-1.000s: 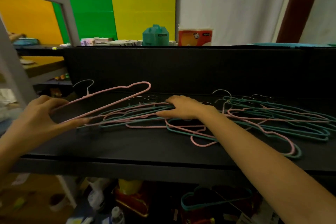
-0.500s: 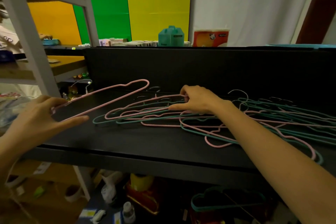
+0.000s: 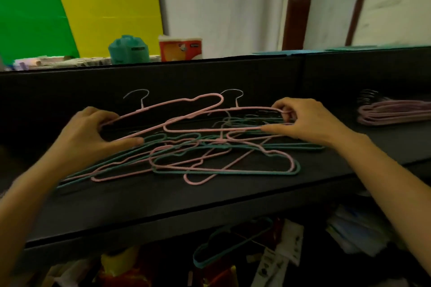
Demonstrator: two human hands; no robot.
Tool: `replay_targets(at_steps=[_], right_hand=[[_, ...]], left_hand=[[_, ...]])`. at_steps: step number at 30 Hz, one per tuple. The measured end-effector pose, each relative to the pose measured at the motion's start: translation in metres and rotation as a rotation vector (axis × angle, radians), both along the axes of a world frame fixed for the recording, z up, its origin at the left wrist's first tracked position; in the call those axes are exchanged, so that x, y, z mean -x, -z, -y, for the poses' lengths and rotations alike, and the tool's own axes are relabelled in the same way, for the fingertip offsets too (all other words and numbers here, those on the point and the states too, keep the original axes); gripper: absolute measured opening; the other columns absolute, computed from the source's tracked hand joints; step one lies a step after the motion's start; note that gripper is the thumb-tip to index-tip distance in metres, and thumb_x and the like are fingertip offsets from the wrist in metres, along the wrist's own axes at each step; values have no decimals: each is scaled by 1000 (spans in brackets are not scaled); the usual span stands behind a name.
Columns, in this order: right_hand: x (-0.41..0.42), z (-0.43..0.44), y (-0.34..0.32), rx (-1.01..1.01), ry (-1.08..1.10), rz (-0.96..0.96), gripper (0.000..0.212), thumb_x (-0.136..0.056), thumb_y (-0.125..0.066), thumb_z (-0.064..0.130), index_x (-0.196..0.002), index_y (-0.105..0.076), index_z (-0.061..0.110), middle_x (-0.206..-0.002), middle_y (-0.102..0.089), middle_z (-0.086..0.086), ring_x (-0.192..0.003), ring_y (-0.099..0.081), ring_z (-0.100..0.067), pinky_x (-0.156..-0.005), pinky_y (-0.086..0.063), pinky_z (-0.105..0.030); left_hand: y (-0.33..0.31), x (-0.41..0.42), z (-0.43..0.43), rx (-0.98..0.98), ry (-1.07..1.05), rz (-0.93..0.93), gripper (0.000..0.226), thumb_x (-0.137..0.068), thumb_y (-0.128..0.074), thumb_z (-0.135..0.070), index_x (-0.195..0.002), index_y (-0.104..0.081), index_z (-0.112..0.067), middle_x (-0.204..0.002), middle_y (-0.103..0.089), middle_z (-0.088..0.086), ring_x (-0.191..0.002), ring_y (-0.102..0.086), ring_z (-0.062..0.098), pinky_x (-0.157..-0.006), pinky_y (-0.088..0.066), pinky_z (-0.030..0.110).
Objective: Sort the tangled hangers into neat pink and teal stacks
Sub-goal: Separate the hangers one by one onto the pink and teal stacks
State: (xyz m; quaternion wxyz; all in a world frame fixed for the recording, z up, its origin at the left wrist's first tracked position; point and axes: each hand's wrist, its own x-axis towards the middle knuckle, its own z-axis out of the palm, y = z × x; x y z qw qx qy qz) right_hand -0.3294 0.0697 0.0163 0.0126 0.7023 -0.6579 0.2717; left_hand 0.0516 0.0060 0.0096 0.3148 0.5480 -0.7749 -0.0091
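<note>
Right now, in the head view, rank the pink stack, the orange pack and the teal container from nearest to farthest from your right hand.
1. Pink stack, just to the right of the right hand.
2. Orange pack, far back, to the left.
3. Teal container, left of the pack.

Black shelf (image 3: 163,198), matte, black back panel (image 3: 70,91) rising behind. Lying mid-span: tangled heap of pink and teal hangers (image 3: 224,171), overlapping, lowest ones near the front edge. Far right, well apart from the heap: neat stack of pink hangers (image 3: 394,114), hooks at its left end.
</note>
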Motion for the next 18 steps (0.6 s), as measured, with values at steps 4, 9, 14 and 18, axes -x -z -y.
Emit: replay_targets(at_steps=[4, 9, 14, 18], right_hand=[[76, -55, 8, 33, 136, 0, 80, -51, -46, 87, -107, -58, 31, -91, -59, 13, -81, -56, -7, -69, -46, -27], [172, -123, 20, 22, 338, 39, 82, -53, -50, 79, -114, -58, 26, -93, -58, 13, -90, -57, -12, -84, -51, -36], [265, -182, 27, 12, 487, 2, 102, -37, -28, 101, -109, -52, 33, -97, -56, 10, -91, -55, -13, -81, -50, -35], [343, -217, 33, 15, 558, -87, 105, -40, -21, 101, -109, -55, 29, -91, -54, 12, -87, -54, -12, -73, -47, -32]], left_hand=[[-3, 87, 9, -30, 150, 23, 93, -46, -63, -64, -121, -55, -10, -115, -51, 8, -99, -43, 15, -88, -42, 35], [-1, 202, 1, -63, 323, 32, 100, -41, -58, -70, -121, -54, -11, -118, -50, 9, -106, -49, 23, -92, -46, 40], [4, 314, -16, -50, 420, 44, 96, -46, -59, -70, -122, -54, -11, -118, -50, 8, -109, -48, 22, -93, -44, 37], [9, 394, -35, -69, 432, 59, 99, -44, -57, -71, -123, -53, -12, -120, -49, 8, -111, -45, 23, -93, -42, 38]])
